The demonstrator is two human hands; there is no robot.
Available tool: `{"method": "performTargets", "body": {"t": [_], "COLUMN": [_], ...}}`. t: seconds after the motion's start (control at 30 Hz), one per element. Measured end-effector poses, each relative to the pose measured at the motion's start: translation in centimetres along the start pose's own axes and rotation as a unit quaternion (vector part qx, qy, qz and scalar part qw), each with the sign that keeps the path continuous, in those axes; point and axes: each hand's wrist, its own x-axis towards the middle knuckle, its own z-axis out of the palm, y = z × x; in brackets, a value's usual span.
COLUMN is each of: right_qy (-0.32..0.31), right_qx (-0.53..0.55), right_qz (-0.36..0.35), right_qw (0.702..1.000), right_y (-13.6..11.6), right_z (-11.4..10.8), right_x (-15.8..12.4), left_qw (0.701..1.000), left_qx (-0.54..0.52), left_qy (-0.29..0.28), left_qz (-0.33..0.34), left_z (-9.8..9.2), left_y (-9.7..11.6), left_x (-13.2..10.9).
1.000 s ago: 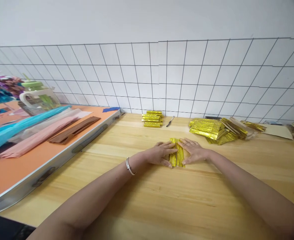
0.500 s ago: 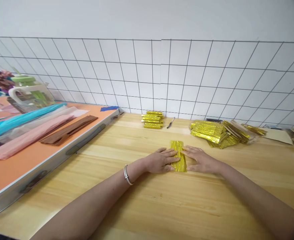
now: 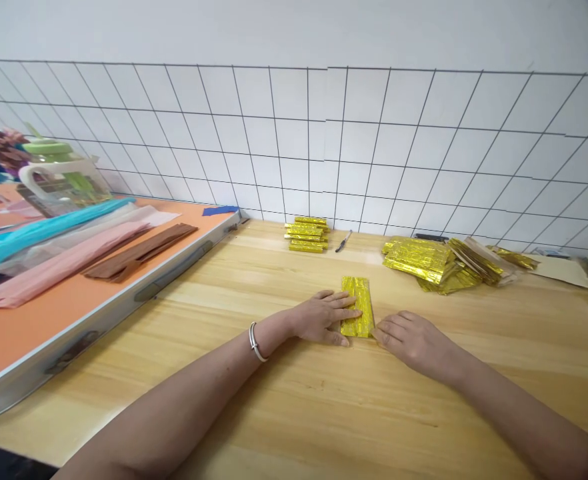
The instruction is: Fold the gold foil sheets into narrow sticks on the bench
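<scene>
A small rectangle of shiny gold foil paper [image 3: 363, 307] lies on the wooden table, its long side pointing away from me. Spread fingers of my left hand [image 3: 324, 317] rest flat across its left half. My right hand [image 3: 407, 340] has its fingers pressed together at the paper's near right corner, pinching the edge there; the fingertips are partly hidden. Farther back is a small stack of gold foil rolls or folded strips [image 3: 306, 236]. To the right lies a pile of gold foil sheets [image 3: 417, 259].
A pen [image 3: 343, 241] lies near the tiled wall. On the left, a raised orange surface [image 3: 174, 263] with a metal edge carries brown [image 3: 139, 253], pink [image 3: 69, 263] and blue crepe paper [image 3: 49, 233], plus a green-lidded jug [image 3: 67, 170]. Pale paper [image 3: 561, 270] lies far right.
My right hand has gone from lying spread at the foil's right side to pinching its near right corner. The centre seam no longer shows on the foil. The left hand stays on it.
</scene>
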Motion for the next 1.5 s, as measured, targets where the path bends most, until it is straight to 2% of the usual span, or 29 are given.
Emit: {"method": "performTargets", "body": {"t": [0.17, 0.33, 0.53, 0.7, 0.8, 0.97, 1.13, 1.37, 1.5], "right_qy": [0.009, 0.022, 0.044, 0.069, 0.075, 0.069, 0.063, 0.072, 0.066], "right_qx": [-0.029, -0.017, 0.056, 0.157, 0.191, 0.182, 0.150, 0.140, 0.143], "right_qz": [-0.027, -0.014, 0.087, 0.176, 0.200, 0.197, 0.163, 0.165, 0.165], "right_qw": [0.999, 1.000, 0.994, 0.969, 0.958, 0.961, 0.973, 0.974, 0.974], "right_y": [-0.2, -0.4, -0.5, -0.5, -0.4, -0.5, -0.7, -0.6, -0.6], "right_z": [-0.2, 0.7, 2.3, 2.8, 2.9, 2.8, 2.5, 2.3, 2.3], "right_x": [0.5, 0.4, 0.2, 0.3, 0.5, 0.6, 0.7, 1.0, 1.1], "left_qw": [1.000, 1.000, 0.999, 0.998, 0.998, 0.998, 0.997, 0.990, 0.989], "left_qx": [0.001, 0.005, 0.011, 0.024, 0.027, 0.037, 0.048, 0.072, 0.062], "left_qy": [0.012, 0.026, 0.042, 0.049, 0.051, 0.048, 0.055, 0.118, 0.127], "left_qz": [0.003, 0.011, 0.012, 0.009, 0.011, 0.012, 0.015, 0.027, 0.037], "left_z": [0.1, 0.3, 0.4, 0.2, 0.2, 0.2, 0.3, 0.3, 0.4], "left_y": [-0.1, -0.3, -0.1, 0.2, 0.3, 0.3, 0.4, 1.1, 1.6], "left_x": [-0.1, 0.0, -0.1, -0.2, -0.2, -0.3, -0.4, -0.5, -0.3]}}
